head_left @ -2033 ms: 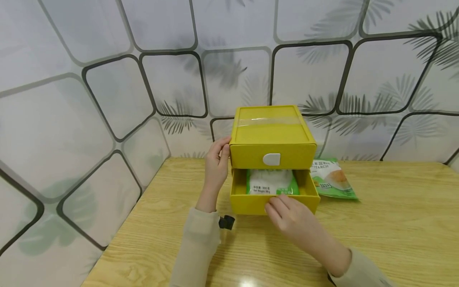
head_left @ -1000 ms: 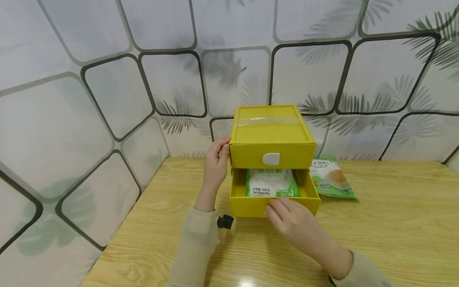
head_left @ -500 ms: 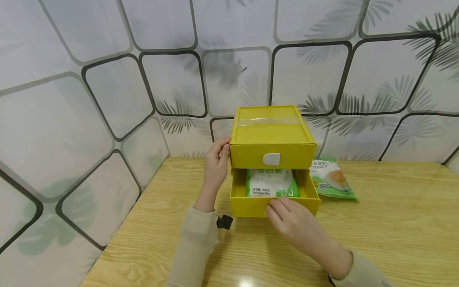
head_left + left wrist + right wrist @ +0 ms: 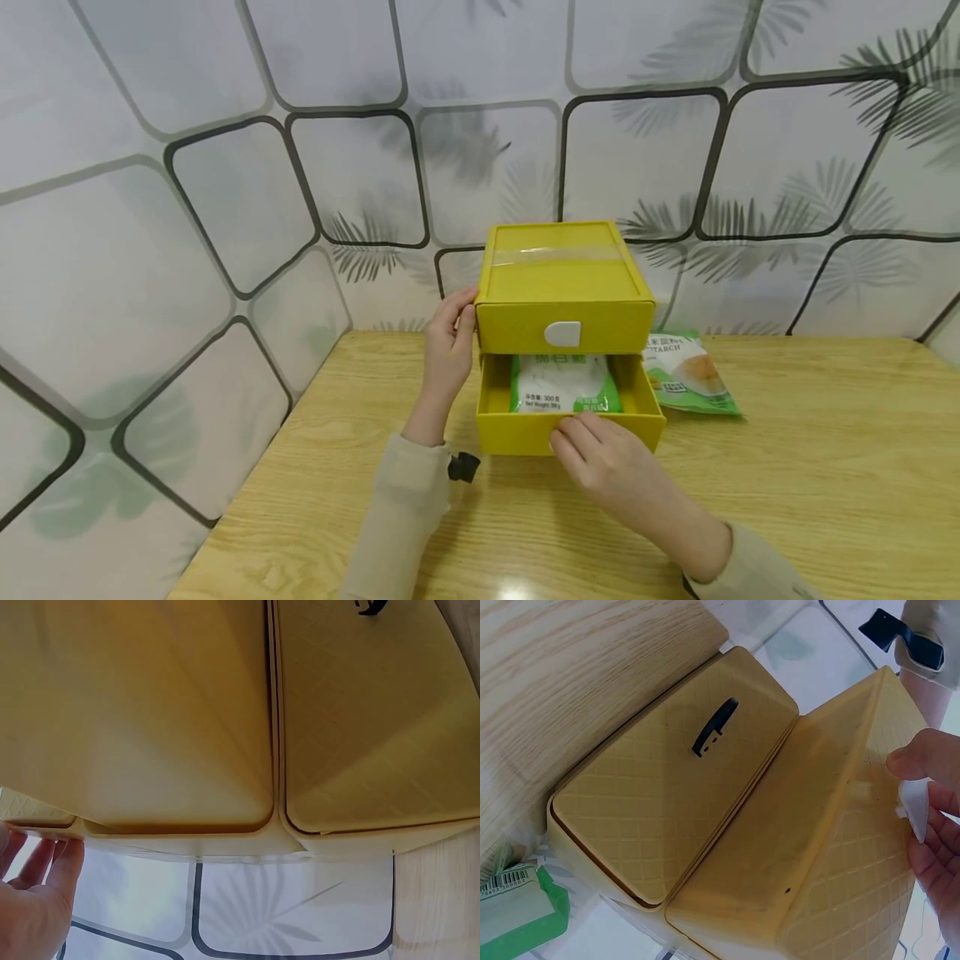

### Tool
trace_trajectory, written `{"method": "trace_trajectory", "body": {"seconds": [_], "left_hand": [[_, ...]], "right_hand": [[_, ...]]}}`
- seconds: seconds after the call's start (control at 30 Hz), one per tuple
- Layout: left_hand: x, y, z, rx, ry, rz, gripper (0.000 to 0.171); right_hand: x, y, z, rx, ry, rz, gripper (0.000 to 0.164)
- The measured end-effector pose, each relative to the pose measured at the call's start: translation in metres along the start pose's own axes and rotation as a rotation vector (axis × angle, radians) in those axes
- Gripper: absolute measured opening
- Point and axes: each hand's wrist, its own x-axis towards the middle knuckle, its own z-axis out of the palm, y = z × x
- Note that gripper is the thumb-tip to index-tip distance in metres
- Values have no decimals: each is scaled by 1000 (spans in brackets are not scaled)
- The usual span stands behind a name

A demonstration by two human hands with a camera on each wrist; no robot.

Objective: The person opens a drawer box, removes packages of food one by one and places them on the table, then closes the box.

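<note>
The yellow plastic lower drawer (image 4: pixel 516 435) stands slightly farther out than two seconds ago, so more of the white-and-green plastic packet (image 4: pixel 566 385) lying inside it shows; I judge that the pull leaves the packet better exposed. The person's right hand (image 4: pixel 603 462) pinches the drawer's small white tab (image 4: pixel 915 808), thumb and fingers on either side. The left hand (image 4: pixel 447 348) grips nothing: its fairly straight fingers rest against the left side of the yellow boxy plastic two-drawer cabinet (image 4: pixel 564 282), perhaps steadying it. Against half a second ago, only the head view shifts slightly; both hands and the drawer hold their places, and the green-and-white starch packet (image 4: pixel 688 375) still lies on the pale wood-grain table (image 4: pixel 825 483), right of the cabinet.
</note>
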Motion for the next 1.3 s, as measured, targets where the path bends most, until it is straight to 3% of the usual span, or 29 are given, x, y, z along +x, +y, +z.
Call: {"method": "trace_trajectory", "body": {"seconds": [0.6,1.3], "left_hand": [[2,1,0,-1,-33,1,25],[2,2,-3,-8,-21,18,24]], "right_hand": [[2,-2,-6,-5,-6,-6,32],[8,-11,-20,6,-86,-39,31]]}}
